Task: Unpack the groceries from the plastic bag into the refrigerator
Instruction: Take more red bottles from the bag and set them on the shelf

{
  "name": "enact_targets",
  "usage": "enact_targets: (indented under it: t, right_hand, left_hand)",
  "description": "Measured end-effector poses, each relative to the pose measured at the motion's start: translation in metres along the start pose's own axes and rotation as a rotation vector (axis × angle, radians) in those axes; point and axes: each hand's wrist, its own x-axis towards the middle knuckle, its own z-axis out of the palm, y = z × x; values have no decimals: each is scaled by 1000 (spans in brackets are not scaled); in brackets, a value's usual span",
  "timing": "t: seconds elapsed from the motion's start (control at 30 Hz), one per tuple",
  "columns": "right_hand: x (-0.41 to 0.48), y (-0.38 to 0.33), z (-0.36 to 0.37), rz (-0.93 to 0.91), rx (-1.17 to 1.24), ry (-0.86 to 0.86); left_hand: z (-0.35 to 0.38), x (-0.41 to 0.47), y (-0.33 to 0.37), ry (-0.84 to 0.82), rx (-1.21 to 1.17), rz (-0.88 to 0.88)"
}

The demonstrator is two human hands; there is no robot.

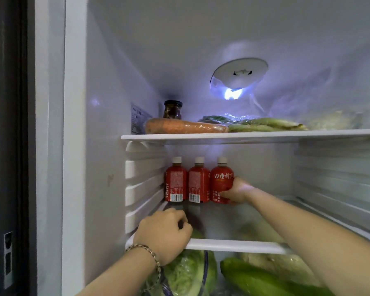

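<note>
Three red white-capped bottles (199, 182) upright in a row, middle shelf (233, 245), right hand (236, 191) gripping rightmost

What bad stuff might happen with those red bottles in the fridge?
1. The right grip holds the rightmost red bottle, close beside the middle bottle; a shove might tip the row like dominoes.
2. The left grip holds the middle shelf at its front edge; leaning on it might jolt the bottles.

Dark frame (11, 124) far left, metal plate (8, 259) low
</note>
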Motion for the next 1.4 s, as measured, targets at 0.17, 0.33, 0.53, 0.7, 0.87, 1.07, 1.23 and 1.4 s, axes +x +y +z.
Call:
enact_targets:
  t: [0.17,0.33,0.53,0.7,0.87,1.07,1.23,1.4]
  right_hand:
    - [-61,-10,-4,-122,-214,10]
    - [-122,-17,-2,-272,-123,87]
    - [-205,-44,6,-566,-353,-137]
    - [-292,-59,57,-814,-512,-460]
    - [-419,-91,120,-1105,-614,-744]
    - [-655,-127,153,-1540,-541,-976]
    - [-892,-128,121,-1985,-477,-1116]
    - [-1127,-99,48,-2358,-394,-1183]
  left_hand:
    - [-3,-1,3,6,3,-8]
    - [-13,-15,9,-135,41,-46]
    - [-74,-97,30,-65,89,-145]
    - [-100,-232,20,-173,226,-444]
    - [-132,-410,17,-411,277,-853]
    - [-173,-670,80,-329,223,-1406]
    - [-210,-875,208,-235,270,-1821]
    - [-251,-1057,387,-126,347,-2183]
